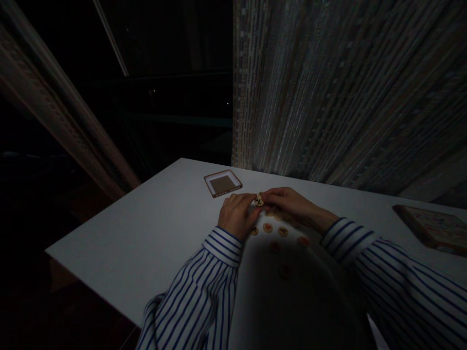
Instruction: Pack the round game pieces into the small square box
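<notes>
Between the fingertips of both hands is a round wooden xiangqi piece with a dark character on its face, tilted up toward me. My left hand pinches it from the left, and my right hand grips its right side. Below the hands, several more pieces lie on the white table, among them a red-marked piece and a dark-marked piece. Another red-marked piece lies near my right wrist. Paler discs are partly hidden under my right hand.
A shallow open box lid or tray with a brown rim sits beyond my left hand. On the far right of the white table lies a flat patterned box. A string curtain hangs along the table's back edge. My shadow darkens the near side.
</notes>
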Tool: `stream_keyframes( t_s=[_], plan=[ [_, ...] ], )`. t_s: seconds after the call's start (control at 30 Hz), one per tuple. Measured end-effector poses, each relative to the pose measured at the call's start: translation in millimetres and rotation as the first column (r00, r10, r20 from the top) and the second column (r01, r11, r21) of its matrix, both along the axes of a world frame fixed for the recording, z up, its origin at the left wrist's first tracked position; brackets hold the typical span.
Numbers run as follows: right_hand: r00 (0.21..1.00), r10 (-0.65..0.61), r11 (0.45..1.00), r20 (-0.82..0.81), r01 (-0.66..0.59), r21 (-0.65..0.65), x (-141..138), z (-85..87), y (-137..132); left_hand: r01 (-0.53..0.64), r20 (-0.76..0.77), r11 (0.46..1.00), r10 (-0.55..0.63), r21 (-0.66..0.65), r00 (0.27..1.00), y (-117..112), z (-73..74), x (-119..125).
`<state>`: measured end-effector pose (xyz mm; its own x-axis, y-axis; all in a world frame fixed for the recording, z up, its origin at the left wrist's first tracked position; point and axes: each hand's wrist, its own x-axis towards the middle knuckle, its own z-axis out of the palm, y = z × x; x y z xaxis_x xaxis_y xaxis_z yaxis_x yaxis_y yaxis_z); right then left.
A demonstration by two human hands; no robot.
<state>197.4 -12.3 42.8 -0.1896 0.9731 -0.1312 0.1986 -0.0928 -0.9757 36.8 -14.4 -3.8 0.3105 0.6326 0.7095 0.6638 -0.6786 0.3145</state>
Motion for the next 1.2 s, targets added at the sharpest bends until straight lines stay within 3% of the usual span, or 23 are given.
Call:
stream_keyframes(
  t_s=[0.47,0.67,0.77,0.87,0.97,1.07,1.2],
  plan=[
    [0.998,0.055,0.998,0.012,-0.055,0.016,-0.7,1.1,-1.3,0.024,0.027,1.000,-0.024,0.000,0.999,0.0,1.4,-0.2],
    [0.992,-0.088,0.996,0.091,0.086,0.024,4.6,4.7,0.8,0.000,0.035,0.998,0.002,-0.069,0.999,1.9,-1.3,2.4],
    [0.971,-0.129,0.989,0.202,0.112,0.093,14.6,2.6,3.7,-0.026,-0.030,0.989,0.022,-0.145,0.999,1.8,-2.2,3.9],
    [0.918,-0.103,0.975,0.384,0.018,0.219,28.7,-2.4,5.5,-0.057,-0.132,0.973,0.028,-0.224,0.991,0.2,-1.5,6.3],
    [0.797,-0.093,0.939,0.597,-0.130,0.319,42.2,-5.1,3.9,-0.089,-0.241,0.958,0.021,-0.273,0.970,-1.8,-0.1,9.9],
    [0.688,-0.115,0.913,0.717,-0.212,0.350,52.7,-4.3,0.6,-0.124,-0.328,0.952,0.026,-0.280,0.944,-3.1,1.4,13.1],
    [0.604,-0.114,0.907,0.789,-0.262,0.331,64.3,-3.2,-2.4,-0.151,-0.404,0.949,0.027,-0.278,0.914,-3.2,2.8,15.2]
  ],
)
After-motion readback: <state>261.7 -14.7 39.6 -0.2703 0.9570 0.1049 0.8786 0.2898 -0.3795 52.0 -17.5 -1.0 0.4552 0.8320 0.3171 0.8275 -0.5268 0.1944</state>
